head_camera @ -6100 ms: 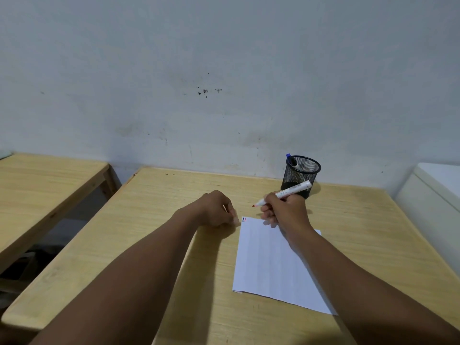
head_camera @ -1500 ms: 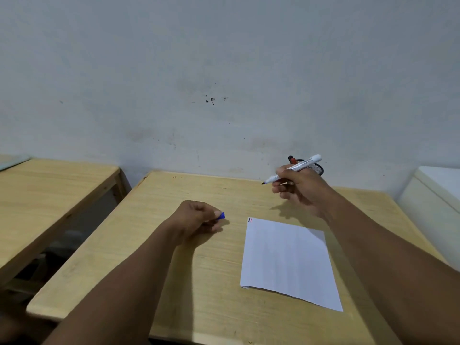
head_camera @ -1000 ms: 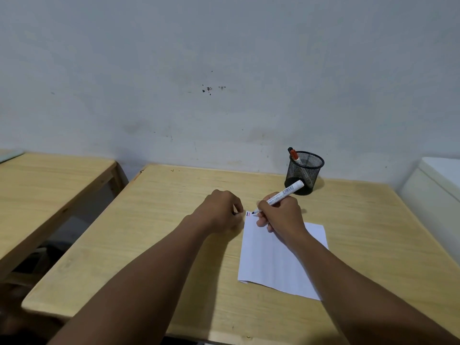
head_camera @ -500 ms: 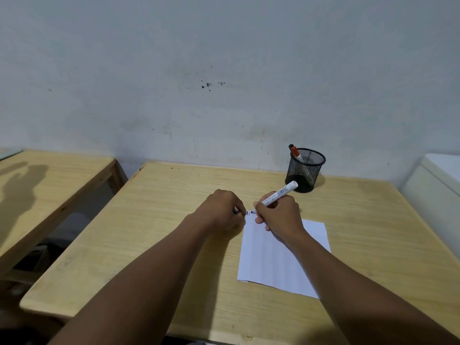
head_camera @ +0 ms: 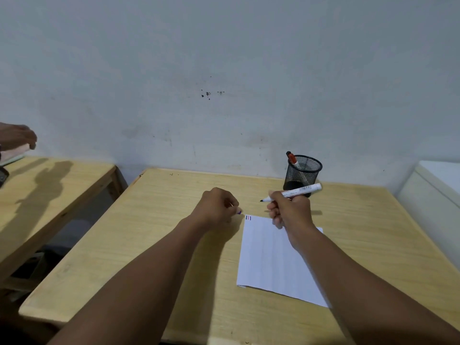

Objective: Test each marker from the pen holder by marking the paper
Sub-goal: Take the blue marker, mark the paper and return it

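Note:
A white sheet of paper (head_camera: pixel 271 257) lies on the wooden table (head_camera: pixel 161 220), with short red and blue strokes (head_camera: pixel 248 217) at its top left corner. My right hand (head_camera: pixel 290 211) grips an uncapped white marker (head_camera: pixel 301 190), tip pointing left, raised a little above the paper's top edge. My left hand (head_camera: pixel 219 207) rests as a fist on the table just left of the paper, closed on a blue marker cap (head_camera: pixel 239 211). A black mesh pen holder (head_camera: pixel 305 170) stands behind my right hand with a red-capped marker (head_camera: pixel 291 158) in it.
A second wooden table (head_camera: pixel 49 190) stands to the left across a gap, and another person's hand (head_camera: pixel 16 138) reaches over it at the left edge. A white cabinet (head_camera: pixel 438 190) sits at the right. The wall runs close behind the table.
My right hand has lifted the marker tip off the paper's corner, where a blue stroke now shows. Another person's hand has come into view at the far left.

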Demonstrator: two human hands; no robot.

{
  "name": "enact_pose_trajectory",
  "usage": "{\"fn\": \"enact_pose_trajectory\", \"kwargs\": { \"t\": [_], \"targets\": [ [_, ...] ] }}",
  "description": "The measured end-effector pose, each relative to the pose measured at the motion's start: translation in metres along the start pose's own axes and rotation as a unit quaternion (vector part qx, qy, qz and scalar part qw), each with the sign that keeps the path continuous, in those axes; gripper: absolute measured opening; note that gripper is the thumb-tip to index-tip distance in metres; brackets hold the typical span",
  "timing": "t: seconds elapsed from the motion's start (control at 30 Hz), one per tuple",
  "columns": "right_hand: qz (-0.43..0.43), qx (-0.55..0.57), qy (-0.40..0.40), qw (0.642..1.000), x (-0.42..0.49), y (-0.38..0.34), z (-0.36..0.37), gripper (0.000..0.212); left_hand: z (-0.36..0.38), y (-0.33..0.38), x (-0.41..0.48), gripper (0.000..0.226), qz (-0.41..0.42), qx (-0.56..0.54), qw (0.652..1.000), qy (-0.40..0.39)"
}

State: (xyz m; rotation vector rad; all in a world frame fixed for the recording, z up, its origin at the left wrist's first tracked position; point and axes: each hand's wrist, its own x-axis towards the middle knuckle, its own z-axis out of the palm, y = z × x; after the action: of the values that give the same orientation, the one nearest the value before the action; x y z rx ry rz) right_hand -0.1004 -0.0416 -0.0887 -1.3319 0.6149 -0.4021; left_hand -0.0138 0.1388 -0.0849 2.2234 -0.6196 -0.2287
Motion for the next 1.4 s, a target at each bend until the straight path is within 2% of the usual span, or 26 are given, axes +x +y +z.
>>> {"fn": "enact_pose_trajectory", "kwargs": {
  "t": [0.1, 0.23, 0.33, 0.47, 0.83, 1.07, 1.13, 1.27, 1.4],
  "targets": [
    [-0.006, 0.005, -0.030, 1.000, 0.004, -0.027, -0.002, 0.012, -0.011, 0.009, 0.006, 0.013, -0.035, -0.145, 0.989, 0.012],
    [0.030, 0.025, -0.122, 0.992, 0.002, -0.071, -0.007, 0.009, -0.021, 0.036, 0.013, 0.027, -0.054, -0.321, 0.946, -0.008],
    [0.025, 0.042, -0.137, 0.989, -0.001, -0.090, -0.010, 0.015, -0.020, 0.057, 0.017, 0.027, -0.063, -0.392, 0.917, -0.027],
    [0.015, 0.044, -0.135, 0.990, -0.003, -0.096, -0.011, 0.018, -0.014, 0.072, 0.022, 0.027, -0.068, -0.429, 0.900, -0.032],
    [-0.001, 0.047, -0.128, 0.991, 0.001, -0.092, -0.015, 0.014, -0.001, 0.085, 0.027, 0.031, -0.060, -0.443, 0.894, -0.035],
    [0.007, 0.075, -0.145, 0.987, 0.007, -0.093, -0.015, 0.017, 0.004, 0.101, 0.037, 0.024, -0.031, -0.401, 0.915, 0.028],
    [0.015, 0.037, -0.156, 0.987, 0.011, -0.098, -0.019, 0.019, 0.005, 0.103, 0.042, 0.025, -0.020, -0.384, 0.922, 0.051],
    [0.026, -0.125, -0.134, 0.983, 0.023, -0.114, -0.030, 0.039, 0.004, 0.108, 0.054, 0.024, 0.010, -0.295, 0.946, 0.135],
    [-0.016, -0.237, -0.066, 0.969, 0.037, -0.137, -0.047, 0.031, 0.004, 0.128, 0.070, 0.020, 0.046, -0.203, 0.960, 0.185]
  ]
}}
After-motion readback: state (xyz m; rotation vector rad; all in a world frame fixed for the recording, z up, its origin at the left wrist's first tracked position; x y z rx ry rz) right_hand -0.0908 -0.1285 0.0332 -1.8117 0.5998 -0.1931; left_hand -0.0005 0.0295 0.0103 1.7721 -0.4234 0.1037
